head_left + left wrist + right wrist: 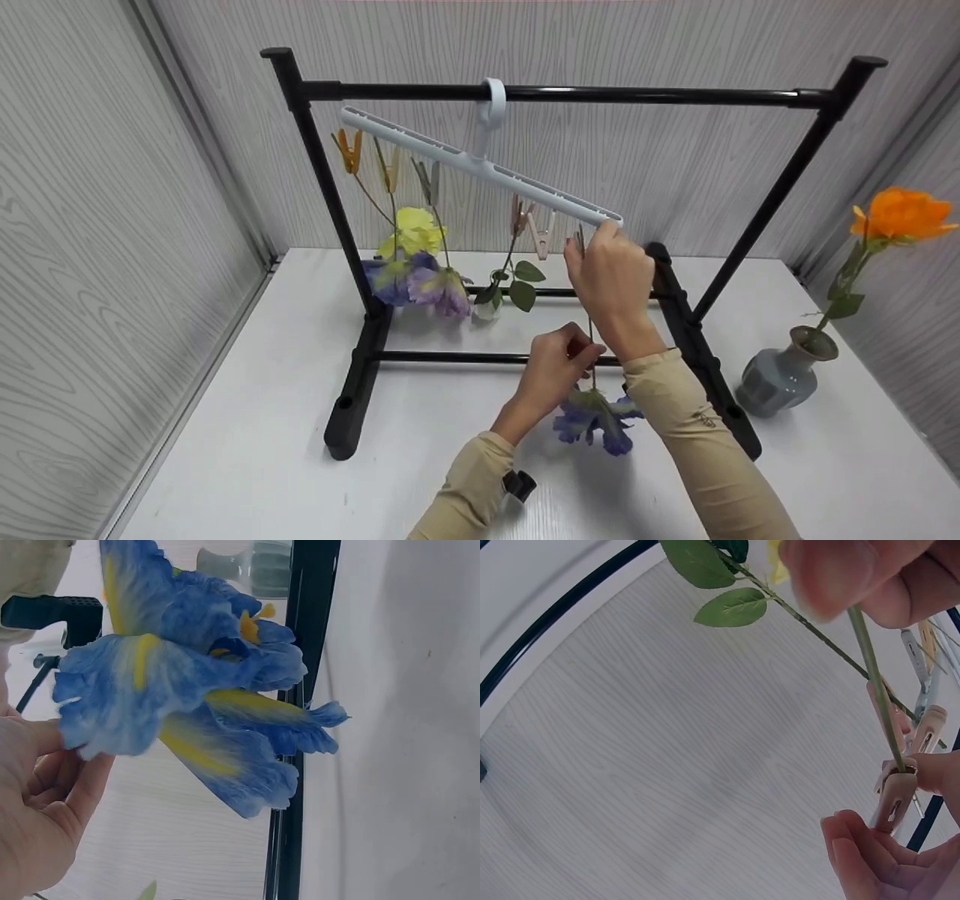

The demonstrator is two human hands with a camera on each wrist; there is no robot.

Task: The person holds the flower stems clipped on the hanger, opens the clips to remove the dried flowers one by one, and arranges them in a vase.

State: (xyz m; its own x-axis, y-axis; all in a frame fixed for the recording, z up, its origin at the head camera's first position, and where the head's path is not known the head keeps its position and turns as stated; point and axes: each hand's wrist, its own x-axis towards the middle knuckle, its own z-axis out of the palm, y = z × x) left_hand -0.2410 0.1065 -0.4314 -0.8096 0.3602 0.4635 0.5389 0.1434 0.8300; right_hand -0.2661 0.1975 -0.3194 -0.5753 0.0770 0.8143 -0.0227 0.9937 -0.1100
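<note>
A pale blue-grey hanger (472,161) hangs tilted from a black bar, its right end low. My right hand (619,274) is at that low end, pinching a beige clothespin (896,799) between thumb and fingers. A thin green stem (874,675) runs to the clothespin's mouth; whether it is clamped I cannot tell. Lower down, my left hand (551,367) pinches this stem above an upside-down blue iris (187,675) with yellow streaks. Farther left along the hanger, a pale pink clothespin (542,236) dangles, and a darker pink one (519,216) holds a leafy stem (523,295).
Orange, yellow and grey clothespins (349,151) hold yellow and purple flowers (439,289) at the hanger's left. The black rack (352,405) stands on a white table (247,450). At right, a grey vase (780,379) holds an orange flower (904,215).
</note>
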